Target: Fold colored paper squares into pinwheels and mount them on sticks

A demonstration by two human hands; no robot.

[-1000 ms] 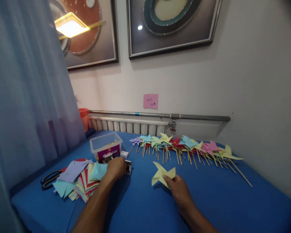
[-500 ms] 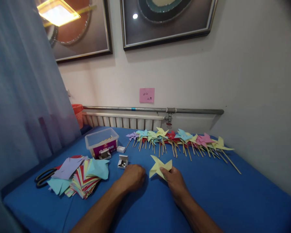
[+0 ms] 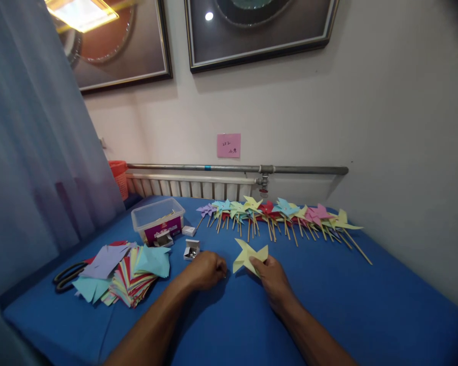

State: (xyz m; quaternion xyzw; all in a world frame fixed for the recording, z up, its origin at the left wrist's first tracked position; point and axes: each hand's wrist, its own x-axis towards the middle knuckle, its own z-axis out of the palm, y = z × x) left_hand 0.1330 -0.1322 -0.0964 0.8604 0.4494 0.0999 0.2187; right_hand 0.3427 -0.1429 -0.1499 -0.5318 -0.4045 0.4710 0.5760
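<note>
My right hand (image 3: 274, 279) pinches a pale yellow paper pinwheel (image 3: 248, 256) at its middle and lower right blade, holding it just over the blue cloth. No stick shows on this pinwheel. To its left, my left hand (image 3: 207, 269) is closed with fingertips together, apart from the paper. A tiny pale speck shows at those fingertips, too small to name. Just behind that hand stands an open small white box (image 3: 192, 251) with shiny metal pieces in it. A fanned pile of coloured cut paper (image 3: 133, 279) lies further left.
Finished pinwheels on sticks (image 3: 267, 209) lie in a row at the back. A clear plastic tub (image 3: 158, 208) holding sticks, another open little box (image 3: 164, 239) and a closed white box (image 3: 189, 231) stand back left. Scissors (image 3: 66, 277) lie by the paper. A blue curtain (image 3: 34, 152) hangs at left.
My left hand has turned slightly, so its pinched fingertips now show. The right hand keeps its grip on the pinwheel. The whole view has shifted a little.
</note>
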